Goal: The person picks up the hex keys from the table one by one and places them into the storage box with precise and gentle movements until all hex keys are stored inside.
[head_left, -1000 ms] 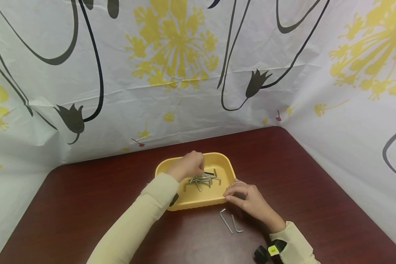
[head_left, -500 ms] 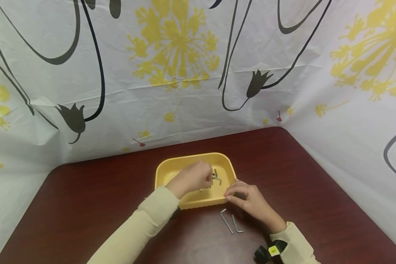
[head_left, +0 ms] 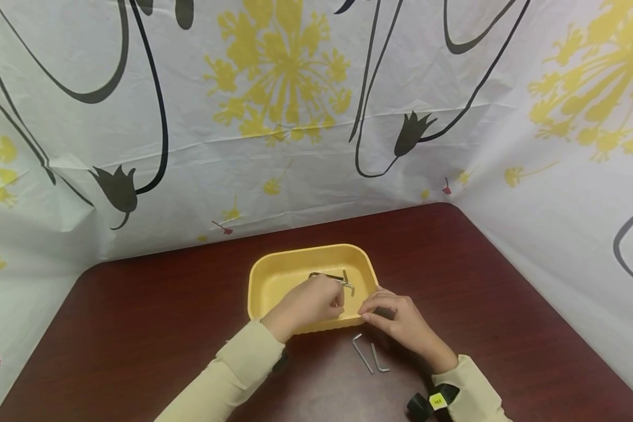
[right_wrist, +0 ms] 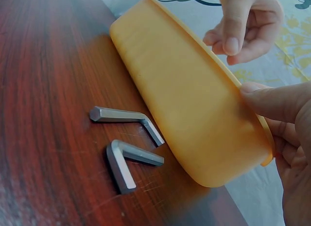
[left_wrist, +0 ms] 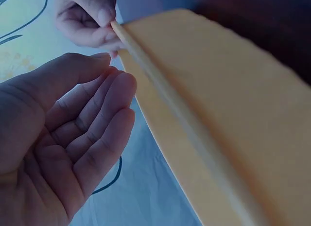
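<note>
A yellow plastic tray (head_left: 274,264) stands mid-table with several hex keys (head_left: 352,288) inside, partly hidden behind my left hand (head_left: 316,299). That hand hovers over the tray's near side. In the left wrist view its fingers are loosely bent, the thumb close to the index tip, and nothing shows between them. My right hand (head_left: 395,316) pinches the tray's near right corner, its thumb (right_wrist: 265,95) on the outer side of the rim. Two silver hex keys lie on the table before the tray: a longer key (head_left: 363,354) and a shorter key (head_left: 378,358).
The dark red wooden table (head_left: 169,316) has rounded far corners. A white sheet with yellow and grey flower prints (head_left: 306,193) hangs behind it and along both sides. A black wrist device with a yellow label (head_left: 438,401) sits at the right sleeve.
My left hand has moved from the tray's middle toward its near side, uncovering the dark hex key at the back of the pile. The right hand keeps its place on the corner.
</note>
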Tool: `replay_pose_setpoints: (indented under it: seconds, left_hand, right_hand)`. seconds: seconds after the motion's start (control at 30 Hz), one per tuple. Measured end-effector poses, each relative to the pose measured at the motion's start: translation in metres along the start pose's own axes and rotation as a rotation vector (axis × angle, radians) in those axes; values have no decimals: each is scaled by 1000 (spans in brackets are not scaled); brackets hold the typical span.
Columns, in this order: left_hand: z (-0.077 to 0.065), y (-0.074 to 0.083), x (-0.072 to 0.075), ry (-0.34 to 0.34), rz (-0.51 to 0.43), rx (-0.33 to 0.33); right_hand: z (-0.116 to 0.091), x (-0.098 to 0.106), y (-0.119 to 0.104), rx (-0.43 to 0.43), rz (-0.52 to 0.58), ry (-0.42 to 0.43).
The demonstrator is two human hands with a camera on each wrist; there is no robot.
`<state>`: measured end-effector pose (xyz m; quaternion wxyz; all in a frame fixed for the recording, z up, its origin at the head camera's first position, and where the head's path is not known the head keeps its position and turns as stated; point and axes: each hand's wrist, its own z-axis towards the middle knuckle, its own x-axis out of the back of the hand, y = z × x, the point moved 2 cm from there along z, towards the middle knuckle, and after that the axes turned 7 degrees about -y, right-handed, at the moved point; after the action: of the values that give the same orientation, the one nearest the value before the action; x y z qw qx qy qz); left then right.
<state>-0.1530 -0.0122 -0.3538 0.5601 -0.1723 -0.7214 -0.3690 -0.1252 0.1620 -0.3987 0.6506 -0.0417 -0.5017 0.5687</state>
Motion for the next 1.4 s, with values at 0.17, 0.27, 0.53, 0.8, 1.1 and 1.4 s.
replay_pose_setpoints:
  seconds: [0.17, 0.27, 0.53, 0.8, 1.1, 1.4]
  left_hand:
    - [-9, 7, -6, 33, 11, 9]
    - [-13, 9, -8, 52, 28, 3]
    - [-19, 13, -18, 51, 26, -17]
    - [-16, 21, -32, 6, 89, -37]
    - [-9, 29, -47, 16, 111, -87]
    - [-1, 31, -66, 23, 193, -127]
  right_hand:
    - [0, 0, -1, 6, -9, 6]
    - [0, -1, -2, 14, -16, 10]
    - [0, 0, -2, -15, -26, 6]
    - [0, -1, 0, -4, -30, 7]
    - [-9, -10, 34, 1, -24, 8]
    - [-10, -10, 38, 27, -8, 13]
